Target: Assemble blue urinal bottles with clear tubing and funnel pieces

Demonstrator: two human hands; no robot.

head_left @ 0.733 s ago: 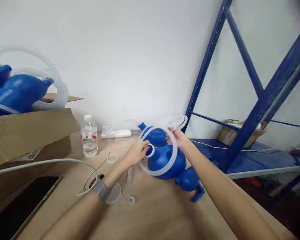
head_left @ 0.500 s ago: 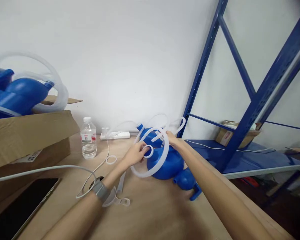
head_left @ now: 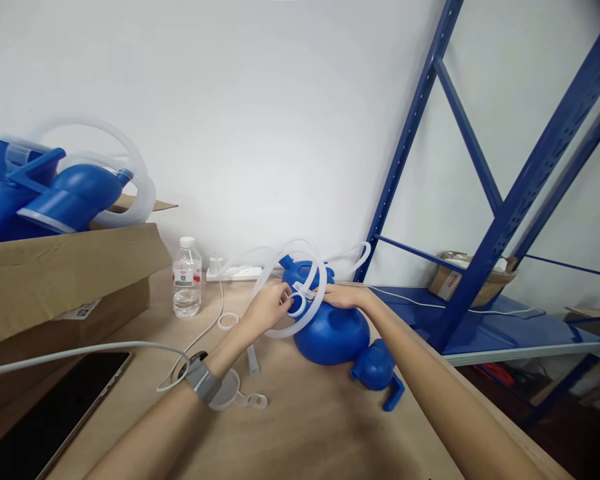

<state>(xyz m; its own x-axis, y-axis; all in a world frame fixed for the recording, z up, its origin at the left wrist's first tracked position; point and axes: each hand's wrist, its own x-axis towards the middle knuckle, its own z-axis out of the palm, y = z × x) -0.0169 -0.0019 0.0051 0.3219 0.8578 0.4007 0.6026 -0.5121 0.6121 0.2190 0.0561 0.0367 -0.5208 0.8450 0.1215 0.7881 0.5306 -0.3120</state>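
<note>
My left hand (head_left: 273, 305) pinches a white ring (head_left: 291, 313) by its left side, just left of a blue plastic jug (head_left: 333, 340). My right hand (head_left: 339, 295) is over the top of that jug, its fingertips at a translucent fitting (head_left: 304, 291) on a clear hose. The hose (head_left: 321, 283) loops upright around the space between both hands. Behind them lies another blue bottle (head_left: 303, 272), partly hidden by the hose. To the right, a small blue rounded part with an angled arm (head_left: 375, 367) rests on the table.
A second white ring (head_left: 229, 321), a translucent lid with a tab (head_left: 226, 393) and a phone (head_left: 60, 407) lie on the table (head_left: 300, 433). A water bottle (head_left: 187, 283), power strip (head_left: 240, 274) and carton (head_left: 70, 280) of blue bottles stand left. Blue shelving (head_left: 460, 267) borders the right.
My right hand has lowered towards the jug's top, and the hose loop has shifted up and left. The ring stays in my left hand, now closer to the fitting.
</note>
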